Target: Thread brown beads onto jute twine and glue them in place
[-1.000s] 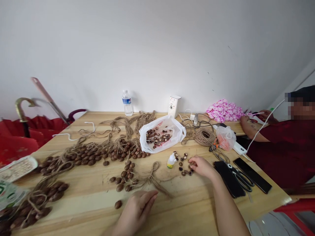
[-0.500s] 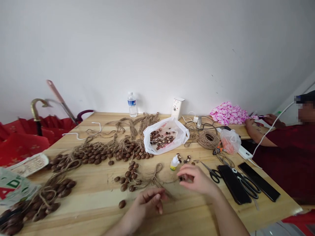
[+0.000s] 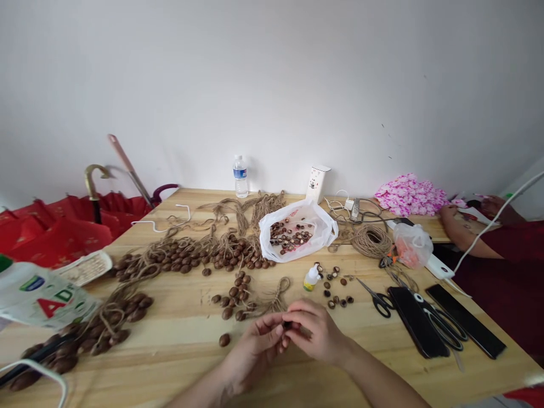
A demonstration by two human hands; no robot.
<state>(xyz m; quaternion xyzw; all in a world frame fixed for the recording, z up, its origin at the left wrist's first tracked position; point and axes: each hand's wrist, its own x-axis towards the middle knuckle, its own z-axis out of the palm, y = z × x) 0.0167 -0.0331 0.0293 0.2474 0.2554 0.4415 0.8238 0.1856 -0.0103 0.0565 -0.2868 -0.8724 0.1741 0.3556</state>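
Note:
My left hand [image 3: 257, 343] and my right hand [image 3: 317, 331] meet fingertip to fingertip above the near part of the table. Between the pinched fingers shows a small dark nut shell [image 3: 287, 324], mostly covered by them. Just behind the hands lies a bundle of looped twine [image 3: 274, 297], with a cluster of brown nuts [image 3: 238, 292] tied to strands at its left. One loose nut [image 3: 224, 339] rests left of my left hand. A small white glue bottle [image 3: 311, 279] stands beyond my right hand, near several open half shells [image 3: 335, 300].
A white plastic bag [image 3: 280, 252] holds more half shells. Scissors [image 3: 380, 300], a black phone [image 3: 414, 320] and a twine coil [image 3: 373, 241] lie to the right. Piled nuts on twine [image 3: 182, 258] and a large bottle [image 3: 46, 294] occupy the left. A co-worker's arm [image 3: 471, 229] rests at far right.
My right hand has moved left with the dark shell to meet my left hand, uncovering half shells on the table. The whole view has shifted slightly left.

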